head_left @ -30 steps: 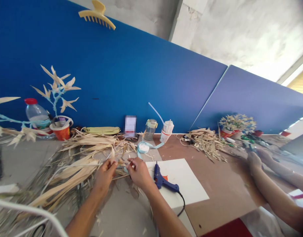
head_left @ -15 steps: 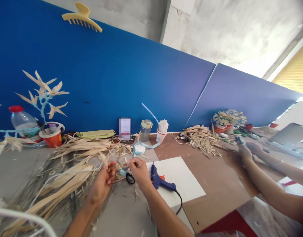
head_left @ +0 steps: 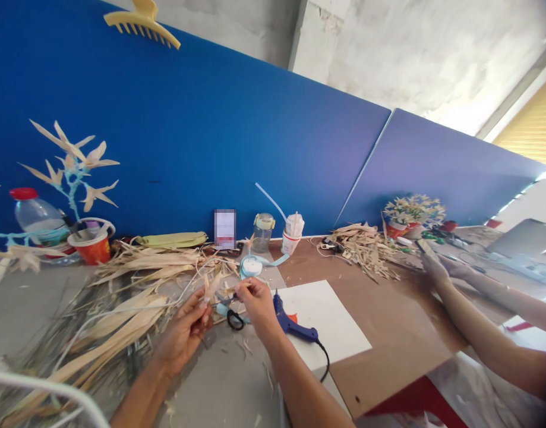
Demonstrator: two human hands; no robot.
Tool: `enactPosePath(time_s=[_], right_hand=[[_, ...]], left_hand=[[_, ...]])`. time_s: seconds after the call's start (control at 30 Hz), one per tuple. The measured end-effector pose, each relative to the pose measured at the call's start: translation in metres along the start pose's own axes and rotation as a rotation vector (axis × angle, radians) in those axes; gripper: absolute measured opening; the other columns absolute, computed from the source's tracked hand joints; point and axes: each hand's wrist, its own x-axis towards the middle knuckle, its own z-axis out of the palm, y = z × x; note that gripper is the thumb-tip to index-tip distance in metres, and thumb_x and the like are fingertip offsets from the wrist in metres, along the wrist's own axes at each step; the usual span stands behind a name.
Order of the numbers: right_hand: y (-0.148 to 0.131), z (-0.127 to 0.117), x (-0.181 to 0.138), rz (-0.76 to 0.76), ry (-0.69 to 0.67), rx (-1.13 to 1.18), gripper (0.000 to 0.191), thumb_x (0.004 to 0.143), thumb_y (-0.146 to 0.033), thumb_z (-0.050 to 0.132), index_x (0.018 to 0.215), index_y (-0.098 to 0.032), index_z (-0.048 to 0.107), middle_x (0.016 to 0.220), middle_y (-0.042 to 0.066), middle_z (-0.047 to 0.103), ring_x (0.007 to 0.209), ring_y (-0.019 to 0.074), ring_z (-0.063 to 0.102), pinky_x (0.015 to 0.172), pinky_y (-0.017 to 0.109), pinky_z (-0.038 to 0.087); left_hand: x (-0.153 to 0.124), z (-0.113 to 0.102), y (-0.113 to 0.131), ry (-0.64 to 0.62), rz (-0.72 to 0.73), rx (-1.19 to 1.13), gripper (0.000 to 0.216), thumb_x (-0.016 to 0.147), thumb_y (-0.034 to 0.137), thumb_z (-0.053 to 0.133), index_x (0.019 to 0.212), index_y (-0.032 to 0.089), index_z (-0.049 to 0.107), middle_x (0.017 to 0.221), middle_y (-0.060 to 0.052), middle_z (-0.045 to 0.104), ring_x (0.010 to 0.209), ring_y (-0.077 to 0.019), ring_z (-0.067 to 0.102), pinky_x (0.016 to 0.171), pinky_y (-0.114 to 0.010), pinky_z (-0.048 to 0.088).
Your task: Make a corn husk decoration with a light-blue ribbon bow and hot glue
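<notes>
My left hand (head_left: pixel 188 327) is closed on a small pale corn husk flower (head_left: pixel 213 286), whose petals point up from the fingertips. Just to its right, my right hand (head_left: pixel 258 303) pinches a thin piece of corn husk (head_left: pixel 230 290) between thumb and fingers. Below and between the hands lie scissors with a black handle loop (head_left: pixel 235 320), partly hidden. A blue glue gun (head_left: pixel 297 326) rests on a white sheet (head_left: pixel 339 324), right beside my right wrist. Behind the hands sits a roll of light blue tape (head_left: pixel 252 267).
Dried husks (head_left: pixel 134 315) cover the left side. A potted husk flower branch (head_left: pixel 74 178) and a plastic bottle (head_left: pixel 36 220) stand far left. A phone (head_left: pixel 225 229), a glass jar (head_left: pixel 264 233) and a cup (head_left: pixel 291 241) line the blue partition. A co-worker's hands (head_left: pixel 435 267) hold a phone-like object at right.
My left hand has turned and risen slightly, bringing the husk flower closer to my right hand. The right hand has shifted a little up and right. The co-worker's hand has tilted its object.
</notes>
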Motion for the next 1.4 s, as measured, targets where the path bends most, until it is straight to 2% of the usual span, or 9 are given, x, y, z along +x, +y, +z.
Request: enactPosePath(time_s=[0.1, 0.27, 0.47, 0.67, 0.8, 1.2, 1.4], right_hand=[[0.001, 0.002, -0.001, 0.025, -0.032, 0.041, 0.021, 0.065, -0.037, 0.061, 0.058, -0.018, 0.053, 0.052, -0.005, 0.046, 0.052, 0.0098, 0.038, 0.054, 0.024, 0.031], [0.005, 0.005, -0.004, 0.057, -0.111, 0.049, 0.018, 0.064, -0.035, 0.062, 0.059, -0.019, 0.055, 0.052, -0.005, 0.047, 0.051, 0.0097, 0.038, 0.052, 0.023, 0.029], [0.001, 0.002, -0.005, 0.06, -0.124, -0.042, 0.016, 0.064, -0.032, 0.061, 0.058, -0.018, 0.056, 0.052, -0.005, 0.046, 0.052, 0.0096, 0.038, 0.053, 0.023, 0.031], [-0.003, 0.001, -0.007, 0.068, -0.153, -0.114, 0.007, 0.063, -0.022, 0.057, 0.058, -0.019, 0.057, 0.056, -0.004, 0.053, 0.055, 0.0109, 0.046, 0.056, 0.023, 0.035], [-0.004, -0.001, -0.008, 0.05, -0.186, -0.171, 0.005, 0.063, -0.02, 0.056, 0.061, -0.018, 0.06, 0.059, -0.003, 0.057, 0.058, 0.0123, 0.05, 0.059, 0.024, 0.038], [-0.011, -0.007, -0.007, 0.009, -0.281, -0.189, 0.007, 0.065, -0.022, 0.061, 0.059, -0.018, 0.063, 0.06, -0.001, 0.06, 0.058, 0.0117, 0.051, 0.059, 0.024, 0.038], [-0.005, -0.006, -0.006, 0.166, -0.338, -0.03, 0.021, 0.066, -0.035, 0.067, 0.057, -0.017, 0.06, 0.055, -0.003, 0.054, 0.051, 0.0081, 0.04, 0.051, 0.022, 0.03]], left_hand=[[-0.003, 0.001, 0.002, -0.05, -0.003, 0.001, 0.03, 0.067, 0.021, 0.081, 0.094, 0.018, 0.066, 0.054, 0.004, 0.053, 0.048, -0.0053, 0.041, 0.051, -0.016, 0.04], [-0.003, 0.0, 0.0, -0.079, -0.071, -0.032, 0.034, 0.06, 0.015, 0.085, 0.088, 0.016, 0.065, 0.059, 0.0, 0.06, 0.055, -0.0079, 0.052, 0.053, -0.015, 0.044], [0.002, -0.004, -0.003, -0.098, -0.081, -0.069, 0.034, 0.06, 0.013, 0.084, 0.089, 0.015, 0.065, 0.057, 0.002, 0.059, 0.051, -0.0055, 0.048, 0.051, -0.014, 0.043], [-0.001, -0.003, -0.002, -0.094, -0.177, -0.024, 0.039, 0.057, 0.015, 0.087, 0.089, 0.014, 0.064, 0.057, 0.002, 0.058, 0.05, -0.0046, 0.047, 0.048, -0.013, 0.039], [0.0, -0.004, -0.003, -0.134, -0.212, -0.001, 0.035, 0.059, 0.018, 0.086, 0.084, 0.014, 0.063, 0.054, 0.002, 0.057, 0.046, -0.0037, 0.043, 0.044, -0.012, 0.034], [0.002, -0.009, -0.005, -0.179, -0.262, 0.038, 0.031, 0.059, 0.019, 0.087, 0.081, 0.015, 0.066, 0.054, 0.003, 0.057, 0.047, -0.0046, 0.048, 0.05, -0.016, 0.043], [0.001, -0.011, -0.006, -0.174, -0.253, 0.037, 0.031, 0.058, 0.018, 0.087, 0.079, 0.015, 0.064, 0.059, 0.003, 0.058, 0.051, -0.0054, 0.052, 0.054, -0.017, 0.045]])
